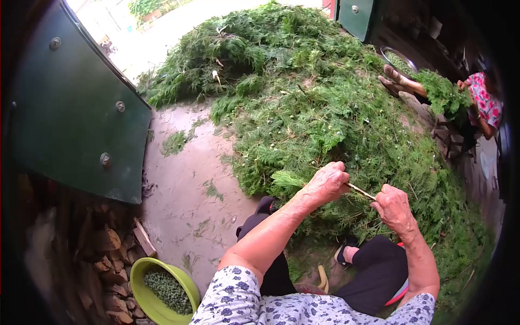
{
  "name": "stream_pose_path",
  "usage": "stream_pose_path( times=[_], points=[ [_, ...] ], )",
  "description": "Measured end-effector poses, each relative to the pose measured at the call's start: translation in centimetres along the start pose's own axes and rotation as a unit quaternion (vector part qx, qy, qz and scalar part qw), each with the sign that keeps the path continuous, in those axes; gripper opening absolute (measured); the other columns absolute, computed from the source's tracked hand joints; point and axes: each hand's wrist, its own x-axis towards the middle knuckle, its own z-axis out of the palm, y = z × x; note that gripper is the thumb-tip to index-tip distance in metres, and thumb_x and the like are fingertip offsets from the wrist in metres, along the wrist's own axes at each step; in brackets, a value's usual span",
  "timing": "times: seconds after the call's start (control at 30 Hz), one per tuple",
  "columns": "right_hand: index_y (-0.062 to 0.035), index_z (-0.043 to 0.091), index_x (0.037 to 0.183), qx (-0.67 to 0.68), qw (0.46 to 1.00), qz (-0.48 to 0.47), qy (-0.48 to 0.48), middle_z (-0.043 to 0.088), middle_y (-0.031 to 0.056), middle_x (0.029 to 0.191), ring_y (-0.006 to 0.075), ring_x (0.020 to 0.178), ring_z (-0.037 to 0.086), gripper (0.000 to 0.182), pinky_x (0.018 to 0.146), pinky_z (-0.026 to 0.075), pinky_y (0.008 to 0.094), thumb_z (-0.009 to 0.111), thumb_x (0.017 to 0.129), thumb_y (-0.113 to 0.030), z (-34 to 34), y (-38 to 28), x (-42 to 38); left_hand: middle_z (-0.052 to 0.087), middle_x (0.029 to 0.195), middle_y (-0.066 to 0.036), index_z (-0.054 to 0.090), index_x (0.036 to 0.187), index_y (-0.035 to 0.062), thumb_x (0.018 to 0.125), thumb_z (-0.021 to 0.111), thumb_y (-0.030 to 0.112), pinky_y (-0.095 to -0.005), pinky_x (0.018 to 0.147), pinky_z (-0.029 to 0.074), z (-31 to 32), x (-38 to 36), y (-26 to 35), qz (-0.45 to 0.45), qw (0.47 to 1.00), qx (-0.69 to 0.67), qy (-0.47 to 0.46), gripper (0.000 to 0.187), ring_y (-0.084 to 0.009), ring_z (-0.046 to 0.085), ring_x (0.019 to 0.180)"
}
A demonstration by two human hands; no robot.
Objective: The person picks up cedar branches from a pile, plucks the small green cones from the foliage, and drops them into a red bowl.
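Note:
A thin leafy branch (359, 190) is stretched between my two hands, its pale bare stem showing in the gap. My left hand (328, 183) is closed around it, and bright green foliage sticks out to the left of that fist. At the stem's right end, my right hand (393, 208) grips with fingers pressed together. Both hands are above a large pile of cut evergreen branches (319, 114) spread over the floor. Below left, a yellow-green bucket (189, 283) holds many small green cones or berries (167, 291).
A green metal door (70, 103) stands at the left, above stacked split firewood (114, 271). Another person (483, 100) sits at the right holding foliage, near a metal basin (398, 59). A curved yellowish object (323, 278) lies between my legs.

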Motion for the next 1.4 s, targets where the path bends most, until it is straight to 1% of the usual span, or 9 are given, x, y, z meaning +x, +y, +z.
stream_pose_path(
  times=[0.2,0.43,0.53,0.6,0.8,0.97,1.13,1.17,1.4],
  points=[
    [-0.0036,0.063,0.066,-0.018,0.936,0.047,-0.347,0.059,0.0160,0.066,0.0308,0.071,0.060,0.030,0.059,0.047,0.0385,0.062,0.074,-0.032,0.1,-1.8,-1.8,0.054,0.086,-0.012,0.055,0.104,-0.0025,0.082,0.061,0.022,-0.0329,0.069,0.045,-4.0,-0.5,-2.0,-0.152,0.922,-0.021,0.357,0.033,-0.0235,0.053,0.076],
    [-0.0107,0.068,0.079,-0.008,0.799,0.044,-0.600,0.064,0.0105,0.075,0.0275,0.073,0.061,0.038,0.066,0.048,0.0394,0.058,0.076,-0.048,5.6,-2.4,0.3,0.056,0.079,-0.007,0.054,0.102,-0.0002,0.091,0.046,0.012,-0.0260,0.050,0.051,-7.5,-2.9,-4.7,-0.243,0.553,-0.563,0.564,0.018,-0.0124,0.056,0.057],
    [-0.0102,0.068,0.070,0.044,0.914,0.033,-0.402,0.063,0.0080,0.069,0.0217,0.062,0.058,0.034,0.066,0.048,0.0365,0.060,0.074,-0.043,3.0,-2.5,10.2,0.056,0.074,-0.005,0.054,0.095,0.0019,0.091,0.049,0.020,-0.0241,0.043,0.048,-9.0,-4.5,-5.5,-0.274,0.536,-0.503,0.620,0.020,-0.0117,0.054,0.050],
    [-0.0059,0.062,0.063,0.355,0.930,0.083,-0.042,0.054,0.0008,0.055,0.0108,0.048,0.045,0.037,0.048,0.040,0.0270,0.055,0.080,-0.037,-1.7,-4.2,18.4,0.056,0.074,-0.004,0.054,0.095,0.0028,0.090,0.051,0.018,-0.0234,0.044,0.048,-9.7,-5.3,-5.7,-0.264,0.494,-0.519,0.645,0.016,-0.0114,0.055,0.051],
    [0.0021,0.052,0.109,0.681,0.714,0.069,0.149,0.043,-0.0032,0.066,0.0035,0.050,0.038,0.044,0.039,0.031,0.0173,0.051,0.089,-0.037,-8.1,-9.6,26.6,0.058,0.086,-0.007,0.055,0.097,0.0005,0.085,0.052,0.000,-0.0275,0.068,0.054,-9.5,-4.4,-5.4,-0.158,0.530,-0.537,0.637,0.013,-0.0152,0.059,0.074],
    [-0.0037,0.054,0.104,0.724,0.645,0.238,0.061,0.053,0.0016,0.075,0.0057,0.053,0.047,0.021,0.037,0.033,0.0184,0.045,0.091,-0.017,1.4,-11.1,19.6,0.059,0.104,-0.008,0.050,0.116,0.0010,0.081,0.045,-0.011,-0.0239,0.080,0.048,-8.6,-3.1,-1.4,-0.089,0.766,-0.415,0.482,0.037,-0.0128,0.057,0.091],
    [-0.0080,0.053,0.100,0.886,0.326,0.318,0.089,0.058,0.0032,0.094,0.0130,0.084,0.056,0.024,0.071,0.049,0.0280,0.048,0.091,-0.029,7.8,-9.3,12.8,0.058,0.113,-0.009,0.043,0.127,0.0086,0.075,0.046,-0.008,-0.0446,0.100,0.032,-4.9,-2.0,0.8,0.042,0.950,-0.103,0.292,0.055,-0.0201,0.057,0.102],
    [-0.0087,0.047,0.117,0.925,0.348,0.110,0.103,0.052,0.0069,0.115,0.0200,0.106,0.049,0.040,0.093,0.040,0.0341,0.041,0.092,-0.039,14.3,-4.8,11.2,0.056,0.116,-0.009,0.042,0.128,0.0092,0.075,0.046,-0.006,-0.0486,0.102,0.025,-4.2,-1.8,1.1,0.049,0.959,-0.105,0.257,0.055,-0.0219,0.054,0.107],
    [-0.0069,0.053,0.105,0.876,0.327,0.316,0.160,0.058,0.0078,0.101,0.0152,0.083,0.057,0.022,0.069,0.050,0.0266,0.054,0.087,-0.020,6.3,-4.3,5.4,0.048,0.125,-0.012,0.042,0.127,0.0074,0.076,0.059,0.008,-0.0472,0.103,0.026,-0.9,-0.1,4.2,0.115,0.970,-0.121,0.177,0.054,-0.0281,0.044,0.118]
  ],
)
